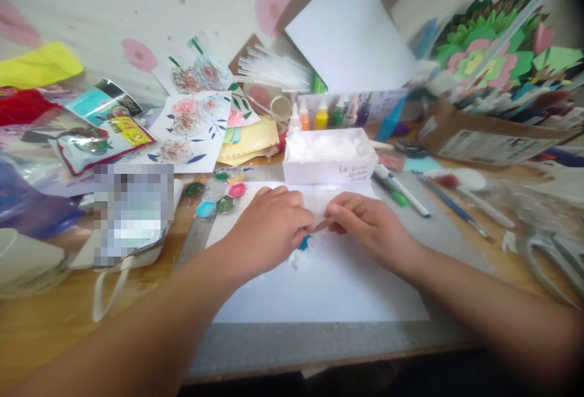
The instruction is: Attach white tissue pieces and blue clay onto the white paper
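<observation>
My left hand (pixel 267 227) rests on a white sheet of paper (pixel 328 287) with its fingertips pinched on a small tuft of white cotton with a blue-tinted part (pixel 302 250). My right hand (pixel 369 224) sits close beside it and grips a thin wooden stick (pixel 322 225) whose tip points at the cotton. The two hands nearly touch over the sheet. A white box of cotton (pixel 329 154) stands just beyond them.
A paint palette with coloured blobs (pixel 219 196) lies left of the hands. Small paint bottles (pixel 328 114) line up behind the box. Pens and a brush (pixel 410 193) lie right, scissors (pixel 554 257) far right. Flower pictures (pixel 191 123), packets and a cardboard box (pixel 488 135) crowd the back.
</observation>
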{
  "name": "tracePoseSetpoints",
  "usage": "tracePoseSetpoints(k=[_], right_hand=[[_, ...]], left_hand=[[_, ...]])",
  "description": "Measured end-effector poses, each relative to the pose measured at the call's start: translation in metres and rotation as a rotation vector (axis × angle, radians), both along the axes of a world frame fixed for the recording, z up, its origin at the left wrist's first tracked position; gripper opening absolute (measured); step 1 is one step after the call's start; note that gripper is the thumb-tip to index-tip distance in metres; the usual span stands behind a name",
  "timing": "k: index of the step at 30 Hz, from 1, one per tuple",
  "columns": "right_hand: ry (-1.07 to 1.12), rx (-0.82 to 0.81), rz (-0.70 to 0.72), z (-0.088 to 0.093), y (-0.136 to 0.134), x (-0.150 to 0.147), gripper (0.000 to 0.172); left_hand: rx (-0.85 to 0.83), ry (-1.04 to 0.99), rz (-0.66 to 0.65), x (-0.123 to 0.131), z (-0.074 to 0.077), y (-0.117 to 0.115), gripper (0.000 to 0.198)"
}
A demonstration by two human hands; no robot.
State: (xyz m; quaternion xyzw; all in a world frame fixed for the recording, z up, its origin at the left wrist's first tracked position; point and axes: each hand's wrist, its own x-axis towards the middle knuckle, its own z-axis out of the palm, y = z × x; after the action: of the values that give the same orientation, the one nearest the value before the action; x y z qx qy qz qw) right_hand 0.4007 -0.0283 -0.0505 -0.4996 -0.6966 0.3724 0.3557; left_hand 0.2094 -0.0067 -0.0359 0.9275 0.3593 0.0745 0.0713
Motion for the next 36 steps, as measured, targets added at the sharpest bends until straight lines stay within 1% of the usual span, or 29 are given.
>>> tracePoseSetpoints(k=[5, 10, 12, 15, 18, 21, 23, 25, 28, 33, 36], right_hand=[[0.002, -0.01, 0.013, -0.002, 0.0, 0.0, 0.03], [0.025, -0.035, 0.004, -0.004, -0.001, -0.001, 0.03], [0.028, -0.043, -0.005, -0.005, -0.001, -0.002, 0.029], [0.031, -0.065, -0.003, -0.004, -0.001, -0.002, 0.027], [0.078, -0.084, -0.005, -0.002, -0.002, 0.0, 0.028], [0.169, -0.085, -0.119, 0.0, -0.002, 0.005, 0.026], [0.182, -0.061, -0.178, 0.002, 0.0, 0.007, 0.023], [0.126, -0.021, -0.145, 0.003, 0.002, 0.008, 0.023], [0.041, 0.011, -0.036, 0.004, 0.003, 0.008, 0.024], [0.026, -0.053, 0.036, 0.003, 0.0, 0.008, 0.023], [0.028, -0.092, 0.069, 0.004, -0.003, 0.008, 0.022]], left_hand=[[0.007, 0.011, 0.011, 0.0, 0.0, 0.0, 0.012], [0.0, -0.007, 0.135, -0.002, 0.003, 0.002, 0.005], [-0.027, 0.007, 0.158, -0.003, 0.005, 0.003, 0.005], [-0.084, 0.039, 0.141, -0.003, 0.007, 0.003, 0.01], [-0.118, 0.032, 0.104, -0.002, 0.006, 0.002, 0.013], [-0.116, 0.008, 0.063, -0.003, 0.003, 0.002, 0.016], [-0.117, -0.007, 0.027, -0.003, 0.001, 0.001, 0.02], [-0.125, -0.019, -0.009, -0.004, 0.0, 0.001, 0.024], [-0.138, -0.029, -0.037, -0.005, 0.0, 0.0, 0.029], [-0.162, -0.045, -0.049, -0.005, 0.002, 0.0, 0.032], [-0.151, -0.037, -0.015, -0.004, 0.004, 0.0, 0.03]])
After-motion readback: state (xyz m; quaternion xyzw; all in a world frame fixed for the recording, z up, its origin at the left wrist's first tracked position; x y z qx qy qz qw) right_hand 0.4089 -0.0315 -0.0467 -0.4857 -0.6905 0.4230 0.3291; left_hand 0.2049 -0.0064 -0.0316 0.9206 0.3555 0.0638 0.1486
